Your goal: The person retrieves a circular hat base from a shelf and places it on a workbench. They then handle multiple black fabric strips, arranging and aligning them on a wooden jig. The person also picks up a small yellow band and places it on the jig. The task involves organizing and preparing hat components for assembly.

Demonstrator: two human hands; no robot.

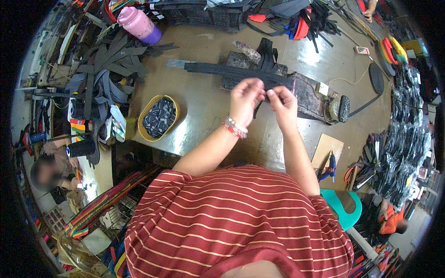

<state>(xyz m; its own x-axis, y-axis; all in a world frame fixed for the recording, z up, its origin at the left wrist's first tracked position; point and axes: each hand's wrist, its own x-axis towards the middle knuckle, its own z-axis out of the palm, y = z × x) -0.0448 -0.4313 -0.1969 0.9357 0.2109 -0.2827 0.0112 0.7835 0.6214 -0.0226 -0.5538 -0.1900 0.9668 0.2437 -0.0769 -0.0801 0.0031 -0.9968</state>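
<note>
I look down from the head camera on two bare hands meeting above a shiny brown worktop (pixel 199 101). The left hand (pixel 248 96), with bead bracelets (pixel 235 128) at its wrist, has its fingers curled and the tips drawn toward the thumb. The right hand (pixel 283 101) is just beside it, thumb and fingertips likewise close together. A small dark piece (pixel 265 94) shows between the fingertips; blur keeps me from telling what it is, or which hand has hold of it.

Just beyond the hands, flat black straps (pixel 218 70) lie left to right, their right part over a scuffed dark block (pixel 311 101). To the left, a yellow tub (pixel 142 130) holds many small black and grey pieces (pixel 160 118). Farther left spreads a heap of grey and black webbing (pixel 111 60), with a pink and purple bottle (pixel 139 25) at its far side. A black crate (pixel 208 17) stands along the far side.

To the right and nearer, a blue-handled cutting tool (pixel 332 167) lies at a tan board (pixel 327 147). Beyond the right side are bundles in shiny clear wrapping (pixel 408 134), and near right is a person in orange (pixel 392 221).
</note>
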